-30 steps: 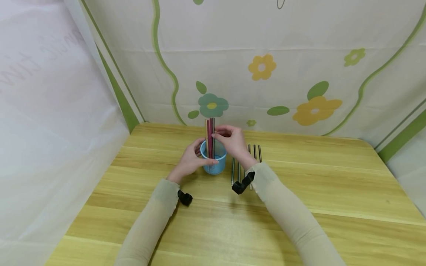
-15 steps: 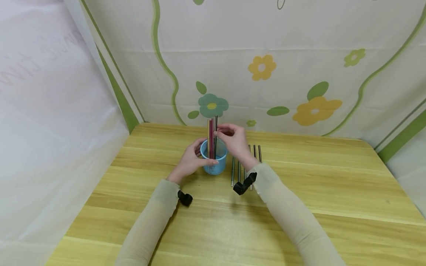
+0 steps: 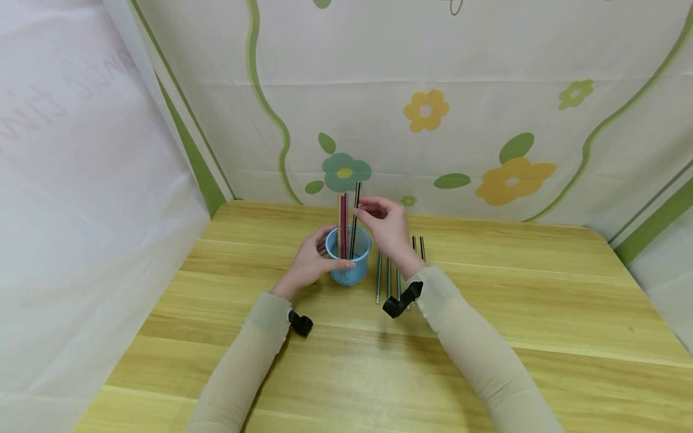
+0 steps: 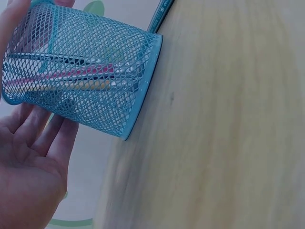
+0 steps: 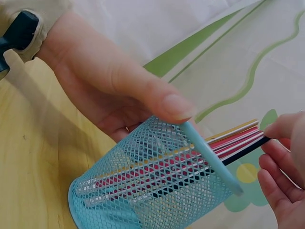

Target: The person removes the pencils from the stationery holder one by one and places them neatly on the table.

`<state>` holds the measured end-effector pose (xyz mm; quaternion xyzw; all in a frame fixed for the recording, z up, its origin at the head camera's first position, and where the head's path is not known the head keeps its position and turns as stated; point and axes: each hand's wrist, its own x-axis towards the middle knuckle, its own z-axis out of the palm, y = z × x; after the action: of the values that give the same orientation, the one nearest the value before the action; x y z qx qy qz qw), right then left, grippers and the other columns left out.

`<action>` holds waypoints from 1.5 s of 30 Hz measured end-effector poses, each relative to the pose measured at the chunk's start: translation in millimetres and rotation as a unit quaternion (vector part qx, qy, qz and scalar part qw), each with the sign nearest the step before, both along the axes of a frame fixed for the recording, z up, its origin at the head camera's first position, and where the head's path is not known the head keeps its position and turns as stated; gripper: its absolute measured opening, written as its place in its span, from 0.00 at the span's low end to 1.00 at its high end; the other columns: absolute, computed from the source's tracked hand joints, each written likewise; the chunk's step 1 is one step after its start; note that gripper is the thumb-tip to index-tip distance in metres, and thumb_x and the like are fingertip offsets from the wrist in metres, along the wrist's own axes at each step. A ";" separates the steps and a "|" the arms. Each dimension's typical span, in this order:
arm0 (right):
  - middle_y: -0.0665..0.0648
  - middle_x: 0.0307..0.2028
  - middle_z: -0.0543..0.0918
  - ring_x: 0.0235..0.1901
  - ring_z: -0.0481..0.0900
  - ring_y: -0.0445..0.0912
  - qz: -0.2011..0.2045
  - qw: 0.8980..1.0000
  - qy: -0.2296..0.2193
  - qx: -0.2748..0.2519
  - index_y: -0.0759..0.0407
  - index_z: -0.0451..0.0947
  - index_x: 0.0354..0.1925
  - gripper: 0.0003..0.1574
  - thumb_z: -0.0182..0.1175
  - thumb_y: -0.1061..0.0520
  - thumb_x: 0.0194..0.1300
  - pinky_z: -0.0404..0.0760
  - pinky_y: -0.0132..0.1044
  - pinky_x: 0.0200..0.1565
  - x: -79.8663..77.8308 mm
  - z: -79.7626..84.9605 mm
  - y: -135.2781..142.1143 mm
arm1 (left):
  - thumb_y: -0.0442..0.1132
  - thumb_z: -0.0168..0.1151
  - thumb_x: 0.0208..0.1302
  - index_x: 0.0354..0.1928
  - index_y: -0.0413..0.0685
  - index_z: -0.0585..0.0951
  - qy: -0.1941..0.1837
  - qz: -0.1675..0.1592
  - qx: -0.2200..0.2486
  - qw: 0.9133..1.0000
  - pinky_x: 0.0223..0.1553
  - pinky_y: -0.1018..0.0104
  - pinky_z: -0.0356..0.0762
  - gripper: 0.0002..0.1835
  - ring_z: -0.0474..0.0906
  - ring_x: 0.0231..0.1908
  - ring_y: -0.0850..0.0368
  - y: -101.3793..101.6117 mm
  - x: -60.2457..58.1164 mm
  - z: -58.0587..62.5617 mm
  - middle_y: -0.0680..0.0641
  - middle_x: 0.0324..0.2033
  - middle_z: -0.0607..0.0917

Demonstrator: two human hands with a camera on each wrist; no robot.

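Note:
A light-blue mesh pencil cup [image 3: 350,273] stands on the table; its weave shows closely in the left wrist view. My left hand [image 3: 310,263] holds it, thumb at the near rim and fingers round the far left side. Red pencils [image 3: 344,222] and a yellow pencil [image 3: 339,219] stand in the cup, leaning against its left side. With thumb and fingertips, my right hand [image 3: 388,230] pinches a black pencil [image 3: 355,207], whose lower end is inside the cup. It stands higher than the others and tilts right. Whether a second dark pencil is pinched, I cannot tell.
Several dark pencils [image 3: 378,279] lie side by side on the wooden table [image 3: 335,361] right of the cup, partly under my right wrist. A white curtain [image 3: 368,108] with printed flowers hangs behind the table.
My right hand has moved up and right with the black pencil, drawing it higher and apart from the red and yellow ones. My left hand and the cup stay in place.

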<state>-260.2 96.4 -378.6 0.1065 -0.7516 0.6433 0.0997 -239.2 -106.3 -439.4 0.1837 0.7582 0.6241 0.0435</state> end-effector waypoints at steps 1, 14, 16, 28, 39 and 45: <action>0.54 0.42 0.87 0.43 0.83 0.47 -0.001 1.000 0.003 -0.002 0.58 0.85 0.51 0.15 0.71 0.57 0.67 0.82 0.40 0.50 0.8 0.7 0.4 | 0.37 0.82 0.52 0.71 0.47 0.69 0.001 0.000 -0.001 1.000 0.65 0.54 0.69 0.45 0.76 0.59 0.49 0.2 -0.1 0.0 0.46 0.61 0.78; 0.59 0.44 0.87 0.43 0.83 0.48 -0.034 0.998 0.017 -0.051 0.61 0.85 0.51 0.17 0.72 0.57 0.65 0.82 0.35 0.45 4.0 9.3 7.0 | 0.41 0.84 0.50 0.70 0.49 0.70 0.010 0.002 -0.005 1.000 0.65 0.55 0.70 0.46 0.76 0.59 0.51 -0.3 -0.4 -1.7 0.49 0.60 0.79; 0.60 0.45 0.87 0.43 0.83 0.48 -0.041 0.997 0.020 -0.057 0.62 0.85 0.51 0.17 0.72 0.58 0.65 0.82 0.34 0.45 4.1 12.4 8.4 | 0.42 0.84 0.50 0.70 0.50 0.70 0.010 0.002 -0.004 1.000 0.65 0.55 0.70 0.46 0.77 0.59 0.51 -0.3 -0.4 -2.2 0.49 0.60 0.79; 0.57 0.41 0.87 0.39 0.84 0.48 -0.051 0.991 0.072 -0.103 0.66 0.85 0.49 0.16 0.72 0.60 0.64 0.84 0.36 0.44 10.2 31.9 23.2 | 0.37 0.82 0.52 0.72 0.48 0.68 -0.006 0.003 -0.011 1.000 0.66 0.53 0.69 0.46 0.75 0.60 0.48 -0.4 -1.0 -1.6 0.46 0.62 0.78; 0.57 0.40 0.86 0.38 0.84 0.48 -0.064 0.987 0.082 -0.120 0.67 0.84 0.48 0.16 0.72 0.61 0.64 0.84 0.35 0.43 15.8 45.8 43.3 | 0.37 0.82 0.53 0.72 0.47 0.69 -0.005 0.002 -0.009 1.000 0.65 0.55 0.69 0.45 0.75 0.59 0.49 -2.4 -1.6 -1.9 0.46 0.61 0.78; 0.59 0.39 0.86 0.35 0.85 0.48 -0.055 0.986 0.084 -0.134 0.66 0.85 0.47 0.14 0.73 0.63 0.63 0.85 0.35 0.40 19.4 47.9 54.8 | 0.38 0.82 0.52 0.72 0.48 0.69 -0.006 0.003 -0.015 1.000 0.66 0.54 0.68 0.45 0.75 0.60 0.50 -1.8 -1.8 -1.6 0.47 0.61 0.78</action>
<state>-240.8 151.2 -330.7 0.1043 -0.6521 0.7206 0.2109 -241.1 -108.1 -441.0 0.1769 0.7677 0.6140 0.0484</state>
